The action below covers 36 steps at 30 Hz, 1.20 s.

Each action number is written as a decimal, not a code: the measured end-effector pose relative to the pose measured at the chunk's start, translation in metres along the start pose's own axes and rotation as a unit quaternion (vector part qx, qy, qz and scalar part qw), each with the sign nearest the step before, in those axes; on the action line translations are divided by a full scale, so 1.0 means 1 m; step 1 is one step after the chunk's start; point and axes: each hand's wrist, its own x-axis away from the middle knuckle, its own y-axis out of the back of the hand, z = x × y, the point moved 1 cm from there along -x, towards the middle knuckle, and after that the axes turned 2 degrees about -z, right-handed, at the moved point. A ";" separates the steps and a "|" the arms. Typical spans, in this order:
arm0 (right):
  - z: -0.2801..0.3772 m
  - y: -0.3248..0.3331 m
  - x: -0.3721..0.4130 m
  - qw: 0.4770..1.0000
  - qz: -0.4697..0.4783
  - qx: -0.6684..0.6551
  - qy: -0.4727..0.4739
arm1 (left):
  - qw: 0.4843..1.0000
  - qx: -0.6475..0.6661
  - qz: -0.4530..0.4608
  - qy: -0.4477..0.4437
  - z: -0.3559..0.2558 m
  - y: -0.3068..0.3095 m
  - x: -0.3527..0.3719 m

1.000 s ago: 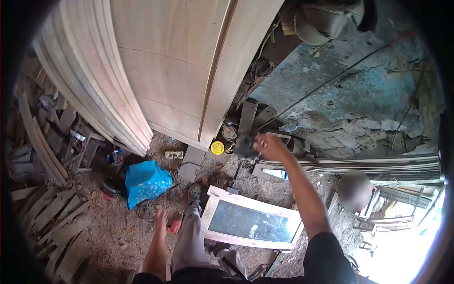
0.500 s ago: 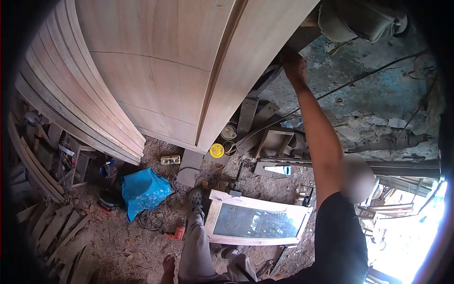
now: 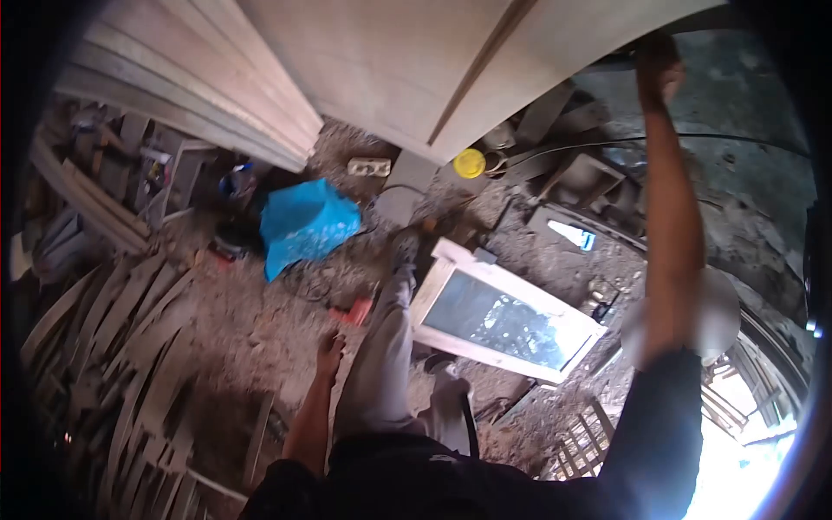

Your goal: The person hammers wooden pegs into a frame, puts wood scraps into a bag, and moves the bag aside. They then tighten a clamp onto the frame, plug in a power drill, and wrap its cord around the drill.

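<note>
Rough, debris-strewn earth (image 3: 251,316) spreads below; the slack, half-open left hand (image 3: 329,354) hangs near a red drill (image 3: 354,312). Beside the smooth, grooved wooden panel (image 3: 390,65), the right hand (image 3: 660,74) hides its grip in shadow.

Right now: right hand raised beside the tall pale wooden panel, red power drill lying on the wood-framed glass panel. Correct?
No: the red power drill lies on the ground beside the grey-trousered leg, not on the wood-framed glass panel; the head view shows it. The right hand is raised beside the tall pale wooden panel.
</note>
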 end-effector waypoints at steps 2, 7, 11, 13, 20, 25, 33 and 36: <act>0.008 0.010 -0.005 0.959 0.030 -0.232 -0.159 | 0.999 0.028 -0.012 0.009 -0.001 0.003 -0.008; 0.031 0.052 0.031 0.937 0.036 -0.289 -0.192 | 0.999 0.005 -0.023 0.034 0.014 0.016 0.000; 0.078 0.147 0.140 0.851 0.145 -0.371 -0.343 | 1.000 0.014 -0.016 0.015 0.032 0.019 -0.005; 0.110 0.211 0.246 0.802 0.254 -0.432 -0.326 | 0.999 0.028 -0.026 0.018 0.033 0.018 -0.002; 0.109 0.666 0.692 0.478 0.744 -0.445 -0.141 | 0.998 0.030 -0.025 -0.051 0.095 0.031 0.020; 0.043 0.839 0.695 0.205 0.733 -0.529 -0.375 | 0.985 -0.169 0.013 0.016 0.263 0.063 0.081; 0.038 0.919 0.753 0.252 0.752 -0.494 -0.357 | 0.963 -0.248 0.101 0.043 0.435 0.096 0.178; 0.057 0.939 0.765 0.254 0.758 -0.505 -0.327 | 0.962 -0.256 0.095 0.021 0.409 0.111 0.199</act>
